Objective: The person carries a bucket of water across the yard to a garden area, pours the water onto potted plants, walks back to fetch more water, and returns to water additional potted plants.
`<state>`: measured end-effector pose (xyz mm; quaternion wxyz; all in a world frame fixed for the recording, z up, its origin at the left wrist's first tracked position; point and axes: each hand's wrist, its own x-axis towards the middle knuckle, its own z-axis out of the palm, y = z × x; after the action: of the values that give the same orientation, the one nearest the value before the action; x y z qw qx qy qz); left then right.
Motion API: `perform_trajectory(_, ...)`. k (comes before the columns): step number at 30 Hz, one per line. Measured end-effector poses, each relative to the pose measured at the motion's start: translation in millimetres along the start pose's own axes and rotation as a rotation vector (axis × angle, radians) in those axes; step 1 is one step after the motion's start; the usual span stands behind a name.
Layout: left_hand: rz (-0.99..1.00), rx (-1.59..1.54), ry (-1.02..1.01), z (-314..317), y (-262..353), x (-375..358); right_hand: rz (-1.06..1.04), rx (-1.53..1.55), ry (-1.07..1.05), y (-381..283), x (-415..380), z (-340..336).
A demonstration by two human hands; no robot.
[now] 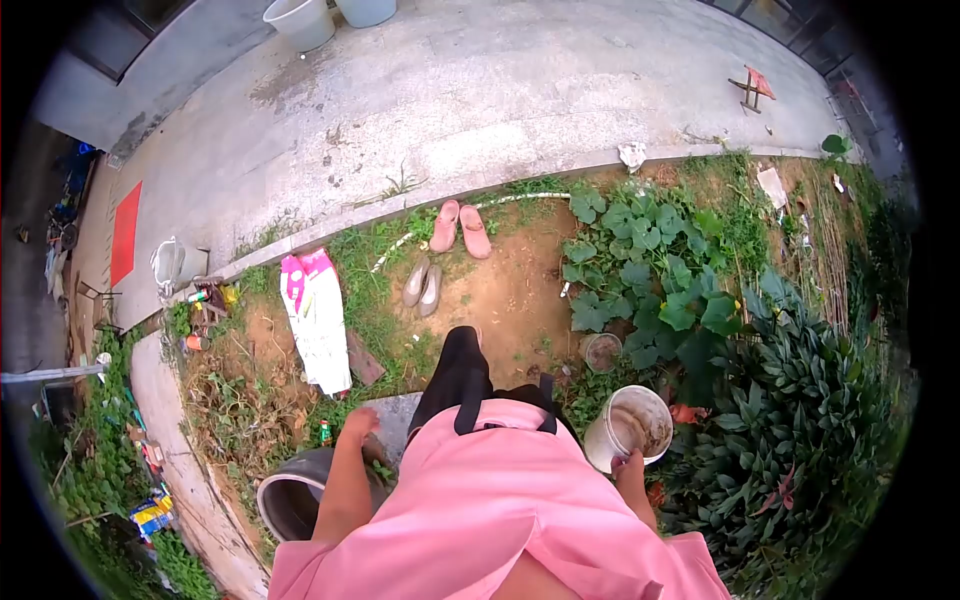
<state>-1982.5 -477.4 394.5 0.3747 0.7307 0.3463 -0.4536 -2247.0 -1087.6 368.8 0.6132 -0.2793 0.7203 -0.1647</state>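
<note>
My right hand (628, 466) is closed on the near rim of a white plastic bucket (603, 440), which is dirty inside and tilted at my right side. My left hand (361, 425) hangs at my left with nothing in it, its fingers apart. Below that hand, partly hidden by my forearm, lies a large dark grey tub (275, 505) with its mouth showing. A grey slab (398, 415) is on the ground between my left hand and my leg.
Ahead on the bare soil are pink clogs (460, 230) and brown flat shoes (422, 288). A white and pink sack (318, 320) lies to the left. Broad-leaved plants (650, 270) and a small round pot (601, 352) are at right. A concrete kerb (400, 202) borders the paving.
</note>
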Motion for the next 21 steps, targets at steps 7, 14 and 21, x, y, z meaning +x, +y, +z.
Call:
perform_trajectory(7, 0.365, -0.102, 0.091, -99, 250, 38, -0.107, 0.066, -0.205, 38, -53, 29)
perform_trajectory(14, 0.309, 0.055, -0.059, -84, 310, 92, 0.143, 0.064, 0.072, 2, -100, 153)
perform_trajectory(21, 0.329, 0.72, -0.29, -91, 251, 151, 0.319, 0.179, 0.281, -25, -2, 276)
